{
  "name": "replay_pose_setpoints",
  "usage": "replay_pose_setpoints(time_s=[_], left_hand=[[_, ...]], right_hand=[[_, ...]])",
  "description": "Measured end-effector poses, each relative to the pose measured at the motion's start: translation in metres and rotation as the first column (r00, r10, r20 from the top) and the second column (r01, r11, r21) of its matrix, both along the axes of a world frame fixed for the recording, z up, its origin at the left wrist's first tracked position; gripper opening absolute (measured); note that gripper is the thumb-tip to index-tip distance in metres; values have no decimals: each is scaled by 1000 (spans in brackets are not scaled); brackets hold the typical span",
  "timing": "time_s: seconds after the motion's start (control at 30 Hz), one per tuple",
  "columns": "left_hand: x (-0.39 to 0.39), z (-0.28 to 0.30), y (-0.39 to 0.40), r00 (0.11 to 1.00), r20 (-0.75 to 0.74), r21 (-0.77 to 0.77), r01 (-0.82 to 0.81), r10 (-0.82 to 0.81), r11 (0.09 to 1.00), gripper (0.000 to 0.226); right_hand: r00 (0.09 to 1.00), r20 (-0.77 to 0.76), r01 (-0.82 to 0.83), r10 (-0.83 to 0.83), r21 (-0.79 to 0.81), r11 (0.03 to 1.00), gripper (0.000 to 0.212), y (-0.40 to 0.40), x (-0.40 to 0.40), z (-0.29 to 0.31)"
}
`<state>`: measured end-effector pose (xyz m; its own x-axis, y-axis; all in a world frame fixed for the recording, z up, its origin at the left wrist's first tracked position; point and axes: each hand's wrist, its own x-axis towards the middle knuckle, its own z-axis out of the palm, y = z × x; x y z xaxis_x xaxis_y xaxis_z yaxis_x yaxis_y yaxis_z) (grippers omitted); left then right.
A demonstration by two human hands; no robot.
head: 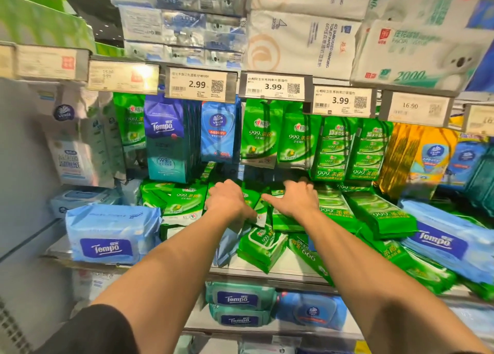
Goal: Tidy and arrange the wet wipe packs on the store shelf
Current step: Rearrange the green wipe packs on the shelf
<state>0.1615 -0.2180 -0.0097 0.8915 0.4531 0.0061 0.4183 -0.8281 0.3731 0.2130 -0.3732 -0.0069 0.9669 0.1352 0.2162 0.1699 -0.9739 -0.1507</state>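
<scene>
Fingers of both hands reach deep into the pile, so I can't tell if they grip anything. The left hand lies knuckles-up on the small green packs in the middle of the shelf. Its fingertips are hidden past the knuckles. The right hand sits just beside it, thumb out to the side, fingers bent down behind the pile. Those green packs are a mess — some flat, some tipped, one slid toward the front edge. They lie right under and btwn both hands, long sides pointing mostly back into the shelf. Both hands look about as near. More green packs hang on hooks above, w/ a big blue pack off to the left. Next job, I think — pull the loose ones together and stand them straight.
</scene>
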Motion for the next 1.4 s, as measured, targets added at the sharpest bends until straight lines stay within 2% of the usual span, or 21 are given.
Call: replay_pose_setpoints(time_s=[0.07,0.17,0.27,0.43,0.53,0.7,0.8,1.0,1.2,1.27,1.4], left_hand=[[-6,-4,3,1000,-8,13,0,0,1000,106],[-15,-15,3,999,28,83,14,-16,996,108],[-24,-20,-2,998,60,97,29,-35,995,104],[-36,-16,-7,996,79,33,36,-38,999,99],[-44,-15,-7,987,157,-36,22,-16,999,93],[-59,-6,-5,942,336,-51,43,-24,998,104],[-70,2,-7,863,499,25,81,-83,996,99],[-83,41,-18,601,785,55,171,-149,984,87],[-91,72,-29,388,893,156,212,-230,965,76],[-94,80,-30,355,905,167,207,-233,964,74],[-95,89,-31,387,899,150,169,-206,974,73]], right_hand=[[999,-31,-18,15,-86,996,81,7,-2,-2],[1000,4,4,-4,-132,991,71,16,-11,-6],[1000,-3,24,-25,-103,994,68,20,-23,-1],[997,-47,53,-53,-22,998,65,10,-37,6],[996,-68,62,-63,-5,998,66,6,-46,7],[984,-144,102,-102,-4,995,85,2,-60,14],[984,-143,108,-108,-8,994,85,0,-68,9],[992,-77,99,-97,25,995,86,-3,-75,-4],[991,-77,114,-110,55,992,92,-5,-72,-5],[992,-64,116,-113,48,992,90,-3,-72,-6],[991,-65,117,-115,34,993,87,-1,-73,-6]])
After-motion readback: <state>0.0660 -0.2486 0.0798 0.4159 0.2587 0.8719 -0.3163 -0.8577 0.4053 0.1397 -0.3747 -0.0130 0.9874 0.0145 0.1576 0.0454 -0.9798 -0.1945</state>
